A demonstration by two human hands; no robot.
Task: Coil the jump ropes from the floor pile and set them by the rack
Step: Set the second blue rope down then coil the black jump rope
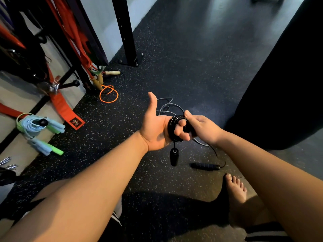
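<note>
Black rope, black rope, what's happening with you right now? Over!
Left hand wears the black rope coil round its fingers; right hand pinches the strand. One handle dangles, other handle on floor. Grey rope loose behind, nothing blocking.

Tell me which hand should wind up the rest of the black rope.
Right. The black rope is coiled round the left hand; the right hand pinches it, and the loose end trails to the handle on the floor.
</note>
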